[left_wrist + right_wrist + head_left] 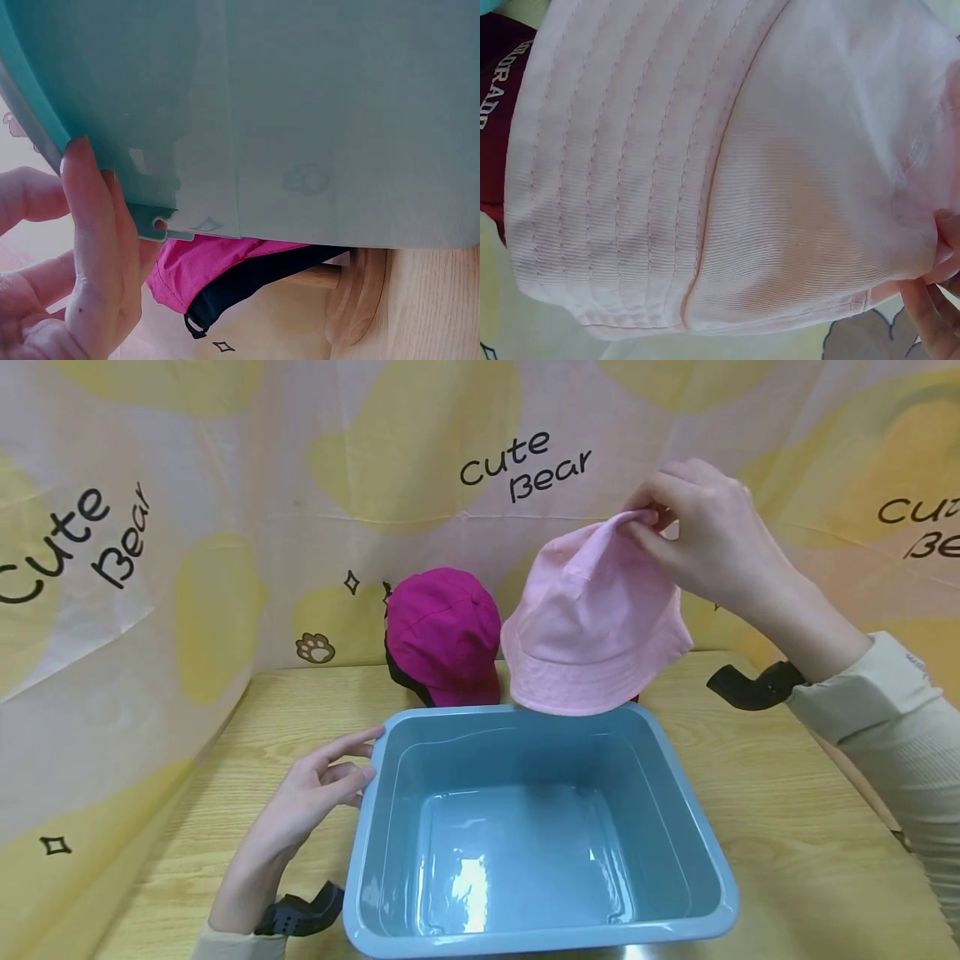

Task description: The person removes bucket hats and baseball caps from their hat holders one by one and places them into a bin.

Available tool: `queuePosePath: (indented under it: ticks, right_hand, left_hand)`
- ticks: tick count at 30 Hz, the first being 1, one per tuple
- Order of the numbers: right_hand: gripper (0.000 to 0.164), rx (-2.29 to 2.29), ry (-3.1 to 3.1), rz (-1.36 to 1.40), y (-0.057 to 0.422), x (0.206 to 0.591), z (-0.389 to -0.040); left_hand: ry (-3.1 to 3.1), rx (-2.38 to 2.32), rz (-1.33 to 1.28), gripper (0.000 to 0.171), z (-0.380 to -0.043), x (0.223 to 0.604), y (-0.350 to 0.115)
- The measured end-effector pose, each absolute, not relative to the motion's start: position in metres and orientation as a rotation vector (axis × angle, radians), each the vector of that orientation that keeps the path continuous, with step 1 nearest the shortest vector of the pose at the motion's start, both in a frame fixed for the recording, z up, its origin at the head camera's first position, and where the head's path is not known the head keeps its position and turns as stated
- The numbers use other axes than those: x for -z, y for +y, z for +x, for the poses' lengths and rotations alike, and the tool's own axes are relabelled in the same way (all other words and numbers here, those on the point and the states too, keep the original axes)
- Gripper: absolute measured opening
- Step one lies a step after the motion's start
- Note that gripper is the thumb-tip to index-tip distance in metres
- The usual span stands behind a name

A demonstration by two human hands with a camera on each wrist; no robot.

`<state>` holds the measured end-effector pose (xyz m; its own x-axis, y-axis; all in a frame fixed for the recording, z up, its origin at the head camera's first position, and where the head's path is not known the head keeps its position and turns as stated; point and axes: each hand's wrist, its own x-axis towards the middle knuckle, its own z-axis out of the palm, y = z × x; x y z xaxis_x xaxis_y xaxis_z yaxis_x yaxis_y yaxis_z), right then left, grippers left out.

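- Pale pink cotton bucket hat: one, soft ribbed weave, brim ringed with parallel rows of stitching; it hangs in the air above the far rim of the tub, pinched at its crown.
- Right hand: fingers and thumb pinch the crown fabric of the hat; in the right wrist view only fingertips show at the cloth's edge.
- Light blue rectangular plastic tub: one, smooth and glossy, rounded corners, standing on the table.
- Left hand: fingers straight and relaxed, resting against the tub's left rim, gripping nothing.
- Magenta fabric cap: one, domed, button on top, dark underside; behind the tub, just left of the hat.
- Pale wood-grain table: one, under the tub.
- Printed yellow-and-white curtain: behind the tub, lettered "Cute Bear".
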<state>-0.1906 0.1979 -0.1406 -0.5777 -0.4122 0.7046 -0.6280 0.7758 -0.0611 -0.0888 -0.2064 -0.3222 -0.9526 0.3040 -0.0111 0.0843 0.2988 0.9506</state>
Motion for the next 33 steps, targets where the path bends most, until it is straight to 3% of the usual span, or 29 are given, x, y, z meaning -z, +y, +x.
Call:
queuePosePath:
  ticks: [33]
  right_hand:
    - [0.004, -0.326, -2.184, 0.982, 0.167, 0.13, -0.149]
  left_hand:
    - [2.354, -1.735, 0.371, 0.052, -0.097, 0.327, -0.209]
